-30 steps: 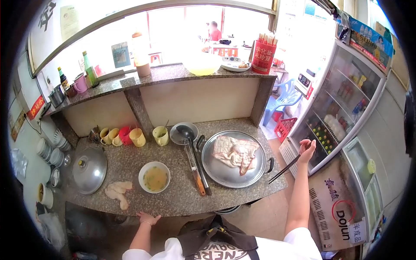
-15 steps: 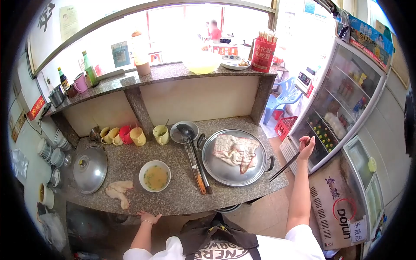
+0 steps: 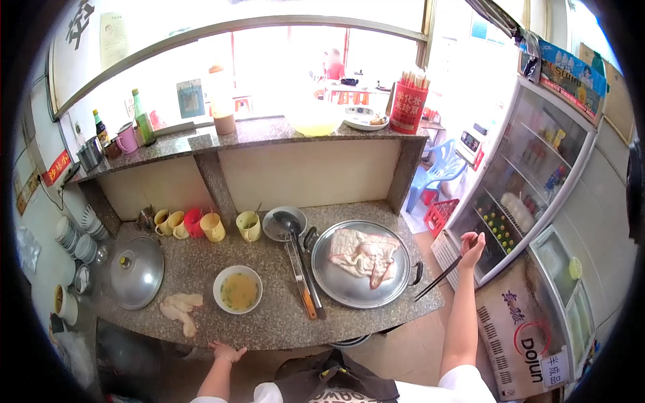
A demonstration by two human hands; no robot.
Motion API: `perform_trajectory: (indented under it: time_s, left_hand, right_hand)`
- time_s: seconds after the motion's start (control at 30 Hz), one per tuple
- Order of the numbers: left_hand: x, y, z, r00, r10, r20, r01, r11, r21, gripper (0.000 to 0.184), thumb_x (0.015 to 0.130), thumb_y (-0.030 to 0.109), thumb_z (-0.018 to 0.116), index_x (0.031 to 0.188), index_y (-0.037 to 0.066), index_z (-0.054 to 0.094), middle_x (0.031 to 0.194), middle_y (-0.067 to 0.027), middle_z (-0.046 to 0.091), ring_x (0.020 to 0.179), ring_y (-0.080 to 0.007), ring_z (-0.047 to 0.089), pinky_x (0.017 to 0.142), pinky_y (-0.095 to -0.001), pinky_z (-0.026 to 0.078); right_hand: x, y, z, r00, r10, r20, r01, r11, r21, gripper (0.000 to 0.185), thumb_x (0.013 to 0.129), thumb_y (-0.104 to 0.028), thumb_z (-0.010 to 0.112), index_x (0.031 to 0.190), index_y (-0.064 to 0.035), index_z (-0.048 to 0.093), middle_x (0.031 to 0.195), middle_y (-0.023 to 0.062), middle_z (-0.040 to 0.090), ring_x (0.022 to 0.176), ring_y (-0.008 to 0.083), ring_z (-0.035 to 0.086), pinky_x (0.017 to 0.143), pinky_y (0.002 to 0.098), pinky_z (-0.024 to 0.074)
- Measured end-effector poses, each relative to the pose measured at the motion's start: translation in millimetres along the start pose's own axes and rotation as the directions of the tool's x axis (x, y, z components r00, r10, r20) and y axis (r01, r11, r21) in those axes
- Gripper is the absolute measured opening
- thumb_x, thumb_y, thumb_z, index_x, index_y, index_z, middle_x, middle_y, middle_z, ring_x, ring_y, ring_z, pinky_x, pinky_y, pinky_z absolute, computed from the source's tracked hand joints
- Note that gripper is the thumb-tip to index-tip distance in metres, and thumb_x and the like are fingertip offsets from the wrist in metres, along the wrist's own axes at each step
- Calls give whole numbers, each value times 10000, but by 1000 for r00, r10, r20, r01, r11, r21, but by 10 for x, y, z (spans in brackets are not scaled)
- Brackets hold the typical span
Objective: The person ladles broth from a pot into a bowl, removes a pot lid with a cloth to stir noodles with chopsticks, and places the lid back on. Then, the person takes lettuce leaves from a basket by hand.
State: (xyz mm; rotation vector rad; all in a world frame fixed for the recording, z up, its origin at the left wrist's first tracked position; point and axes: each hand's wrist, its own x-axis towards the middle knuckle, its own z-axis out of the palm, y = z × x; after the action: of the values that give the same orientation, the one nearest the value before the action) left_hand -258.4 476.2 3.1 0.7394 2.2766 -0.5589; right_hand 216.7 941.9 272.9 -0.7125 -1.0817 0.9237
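My right hand is closed round a pair of dark chopsticks, whose tips point down and left near the counter's right end. A folded cloth, whitish with pinkish edges, lies on the round metal lid or pan with two dark handles. At the counter's front edge, my left hand rests with its fingers apart and nothing in it. Near it are a pale, limp piece and a white bowl of yellowish soup with green bits. A ladle and an orange-handled tool lie left of the pan.
A domed metal lid sits at the counter's left. Several cups, including a red one, line the back. The raised ledge bears bottles, a yellow bowl and a red chopstick holder. A glass-door fridge stands right.
The view has tilted up slightly, so the counter appears lower. My right hand still holds the chopsticks, with its fingers shifted a little. My left hand stays at the counter's edge.
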Motion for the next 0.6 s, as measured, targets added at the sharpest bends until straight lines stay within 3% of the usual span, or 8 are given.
perform_trajectory:
  time_s: [0.27, 0.6]
  left_hand:
    - [258, -56, 231, 999, -44, -2, 43, 996, -72, 1048, 665, 733, 416, 1294, -80, 210, 1384, -255, 60, 1273, -432, 34, 1044, -362, 161]
    - [-67, 24, -4, 997, -73, 25, 74, 995, -63, 1016, 691, 727, 374, 1287, -83, 229, 1373, -273, 83, 1275, -426, 44, 1040, -407, 149]
  right_hand:
    - [12, 43, -28, 1000, -1, 26, 0, 1000, 15, 529, 856, -489, 314, 593, -71, 504, 396, -69, 243, 330, 42, 169, 333, 214, 109]
    - [-59, -40, 10, 1000, 8, 22, -7, 1000, -8, 522, 862, -473, 304, 603, -68, 507, 405, -67, 249, 342, 42, 184, 343, 216, 116]
